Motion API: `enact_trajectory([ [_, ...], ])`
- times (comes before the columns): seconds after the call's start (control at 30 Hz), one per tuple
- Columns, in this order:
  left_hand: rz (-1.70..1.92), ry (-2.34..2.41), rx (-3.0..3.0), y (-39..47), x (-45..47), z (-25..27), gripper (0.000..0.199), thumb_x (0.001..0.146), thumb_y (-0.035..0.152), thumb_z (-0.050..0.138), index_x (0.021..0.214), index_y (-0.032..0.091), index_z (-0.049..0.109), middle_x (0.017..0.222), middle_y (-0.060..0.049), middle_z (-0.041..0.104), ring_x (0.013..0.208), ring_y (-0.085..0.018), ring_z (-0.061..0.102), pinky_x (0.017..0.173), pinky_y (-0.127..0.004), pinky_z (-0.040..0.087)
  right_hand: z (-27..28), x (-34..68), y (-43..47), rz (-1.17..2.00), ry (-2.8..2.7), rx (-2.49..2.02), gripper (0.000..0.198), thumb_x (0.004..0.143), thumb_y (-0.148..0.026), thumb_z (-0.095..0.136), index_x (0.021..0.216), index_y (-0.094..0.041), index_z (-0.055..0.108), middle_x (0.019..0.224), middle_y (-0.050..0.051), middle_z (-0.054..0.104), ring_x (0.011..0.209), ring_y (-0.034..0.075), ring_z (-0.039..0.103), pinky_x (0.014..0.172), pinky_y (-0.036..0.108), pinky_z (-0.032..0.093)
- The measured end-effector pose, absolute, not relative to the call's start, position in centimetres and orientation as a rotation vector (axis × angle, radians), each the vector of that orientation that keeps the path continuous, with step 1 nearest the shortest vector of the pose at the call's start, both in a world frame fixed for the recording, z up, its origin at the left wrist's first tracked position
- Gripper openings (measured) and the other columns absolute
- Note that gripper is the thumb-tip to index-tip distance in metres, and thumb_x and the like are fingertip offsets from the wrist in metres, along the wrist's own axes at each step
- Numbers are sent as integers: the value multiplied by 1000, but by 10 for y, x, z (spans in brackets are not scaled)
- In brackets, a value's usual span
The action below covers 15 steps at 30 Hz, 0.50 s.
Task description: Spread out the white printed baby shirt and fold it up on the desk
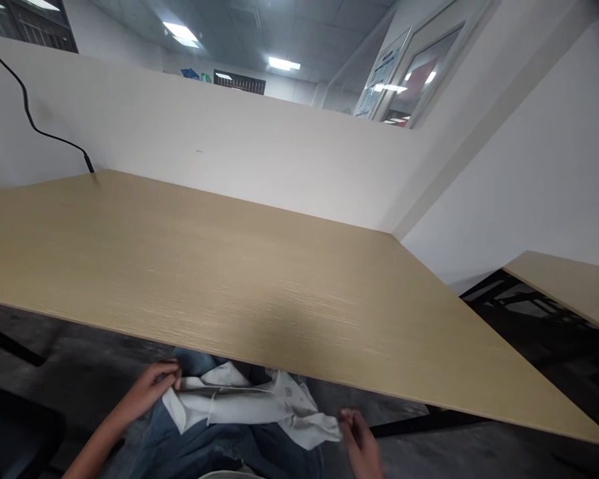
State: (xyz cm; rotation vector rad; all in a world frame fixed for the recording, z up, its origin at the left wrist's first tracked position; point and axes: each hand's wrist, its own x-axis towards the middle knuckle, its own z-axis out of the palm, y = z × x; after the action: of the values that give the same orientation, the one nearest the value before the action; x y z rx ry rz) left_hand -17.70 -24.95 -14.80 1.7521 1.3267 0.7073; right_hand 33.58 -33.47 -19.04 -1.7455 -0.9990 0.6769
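a: what is lying closest?

b: blue jeans (194,452) are showing lowest down, and a white cloth (244,407) is stretching across them, on the person's side of the table (229,266), just beside its near edge.

a: how is the cloth looking?

b: it is folding over itself, running fairly straight through the middle and crumpling toward its right end, where a small grey mark is showing.

a: and the hands?

b: the left hand (156,382) is pinching the cloth's left end, with the thumb and fingers closing on it. the right hand (361,441) is curling its fingers right at the other end. it is blurring a little, so i am not able to tell whether it is pinching the cloth or only touching it.

a: what is standing farther out?

b: the table is spreading its pale, wood-coloured top ahead of both hands. a second table (569,283) is standing off to the right. at the far left, a black cable (54,137) is running down to the table's back edge, in front of a white partition (259,159).

a: and past that?

b: a printed sheet (382,73) is hanging beside a glazed panel (426,76), and ceiling lights (282,64) are glowing.
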Motion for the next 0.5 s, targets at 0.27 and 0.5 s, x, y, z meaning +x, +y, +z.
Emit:
enact_trajectory([
  [0.27,490,1509,1930,-249,-151,-155,35,87,44,61,111,21,71,109,-9,68,87,-23,65,82,-32,49,-147,275,-317,803,-1682,-1504,29,75,-40,79,101,-27,80,110,11,74,107,32,68,95,40,55],
  [0.5,422,1500,2051,-251,-151,-143,25,94,36,50,91,21,68,103,-10,68,108,-29,62,95,-34,45,-145,277,-328,782,-1712,-1475,27,95,-39,57,92,-26,80,96,12,75,93,28,72,83,36,56],
])
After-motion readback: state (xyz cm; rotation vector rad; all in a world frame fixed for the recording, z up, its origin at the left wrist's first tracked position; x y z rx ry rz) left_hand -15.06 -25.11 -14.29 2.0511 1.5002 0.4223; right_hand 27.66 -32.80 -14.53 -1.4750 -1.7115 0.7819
